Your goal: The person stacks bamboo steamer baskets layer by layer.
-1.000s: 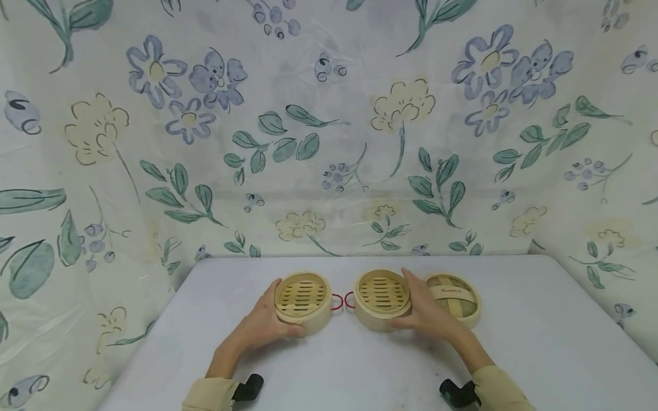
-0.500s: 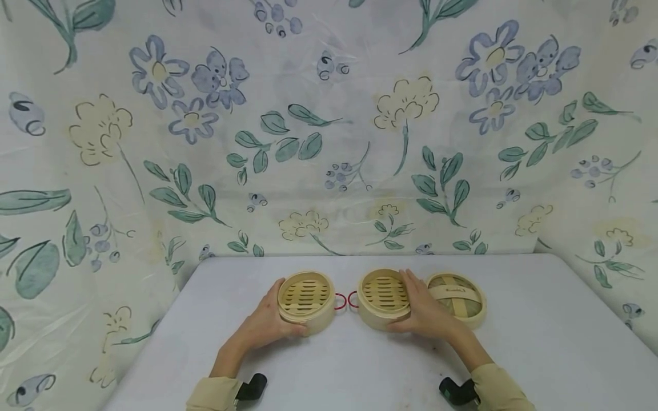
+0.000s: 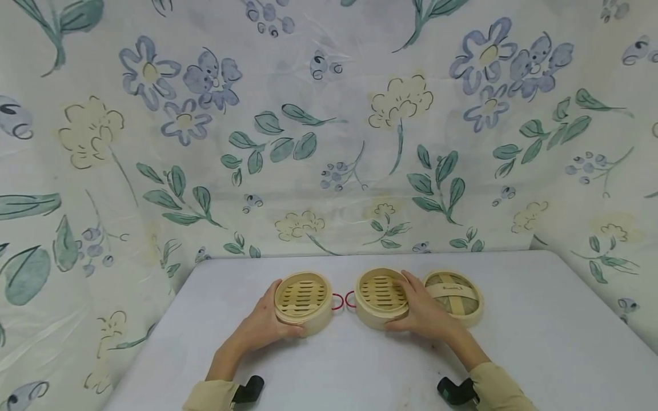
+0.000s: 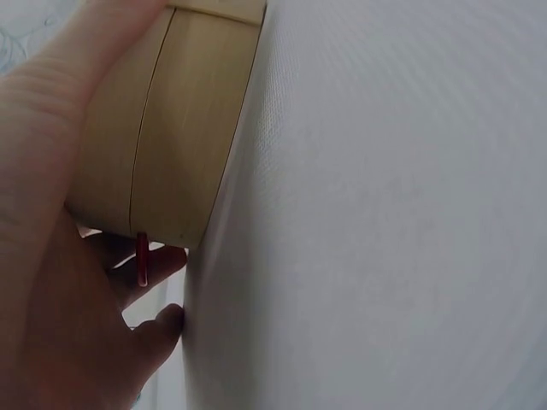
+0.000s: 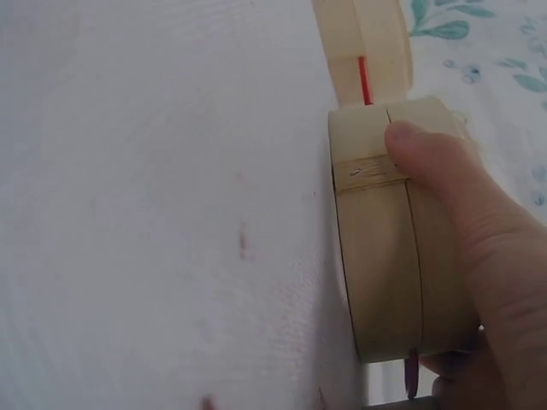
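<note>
Two round bamboo steamer baskets stand side by side on the white table in the head view. My left hand (image 3: 262, 322) grips the left steamer basket (image 3: 304, 295) from its outer side, thumb at the front. Around the right steamer basket (image 3: 377, 292) curls my right hand (image 3: 429, 314), one finger reaching over the slatted top. Red loops face each other across a small gap between the baskets. In the left wrist view, the basket wall (image 4: 184, 128) sits within the hand (image 4: 51, 179). The right wrist view has the thumb (image 5: 427, 154) pressed on the basket's side (image 5: 380, 256).
A woven bamboo lid (image 3: 454, 294) with a band across it lies just right of the right hand. The white table (image 3: 329, 371) ends at a floral cloth backdrop (image 3: 329, 171). Black wrist devices (image 3: 249, 389) show near both sleeves.
A right-hand finger now lies over the slats of the right basket, where it was at the rim before. Both baskets and the left hand stay put; the head view shifts slightly.
</note>
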The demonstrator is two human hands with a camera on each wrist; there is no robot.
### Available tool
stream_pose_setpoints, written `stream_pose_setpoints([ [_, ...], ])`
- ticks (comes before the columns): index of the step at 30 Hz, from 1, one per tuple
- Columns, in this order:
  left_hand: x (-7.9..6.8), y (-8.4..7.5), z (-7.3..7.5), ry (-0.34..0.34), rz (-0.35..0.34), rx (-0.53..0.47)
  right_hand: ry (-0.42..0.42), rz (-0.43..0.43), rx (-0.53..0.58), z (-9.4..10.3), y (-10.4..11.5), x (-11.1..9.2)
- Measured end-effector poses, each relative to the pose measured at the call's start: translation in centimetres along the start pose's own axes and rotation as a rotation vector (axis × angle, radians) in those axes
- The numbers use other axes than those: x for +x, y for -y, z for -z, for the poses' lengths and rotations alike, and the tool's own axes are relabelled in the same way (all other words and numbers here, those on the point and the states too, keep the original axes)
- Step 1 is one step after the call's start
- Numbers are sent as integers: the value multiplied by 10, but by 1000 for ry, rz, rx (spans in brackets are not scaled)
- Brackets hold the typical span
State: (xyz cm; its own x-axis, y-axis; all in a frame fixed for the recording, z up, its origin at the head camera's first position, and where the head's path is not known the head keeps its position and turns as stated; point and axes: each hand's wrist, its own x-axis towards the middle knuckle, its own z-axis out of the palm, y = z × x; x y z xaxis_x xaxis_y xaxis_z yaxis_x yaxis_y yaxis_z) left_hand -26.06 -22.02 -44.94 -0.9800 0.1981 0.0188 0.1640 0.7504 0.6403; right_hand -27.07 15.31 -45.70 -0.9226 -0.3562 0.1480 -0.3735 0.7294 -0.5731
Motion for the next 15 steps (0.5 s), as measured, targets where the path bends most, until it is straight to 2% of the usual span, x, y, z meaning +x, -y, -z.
stream_pose_setpoints([
  [15,0,2,1,21,18,-29,-40,-31,22,-2,1,1],
])
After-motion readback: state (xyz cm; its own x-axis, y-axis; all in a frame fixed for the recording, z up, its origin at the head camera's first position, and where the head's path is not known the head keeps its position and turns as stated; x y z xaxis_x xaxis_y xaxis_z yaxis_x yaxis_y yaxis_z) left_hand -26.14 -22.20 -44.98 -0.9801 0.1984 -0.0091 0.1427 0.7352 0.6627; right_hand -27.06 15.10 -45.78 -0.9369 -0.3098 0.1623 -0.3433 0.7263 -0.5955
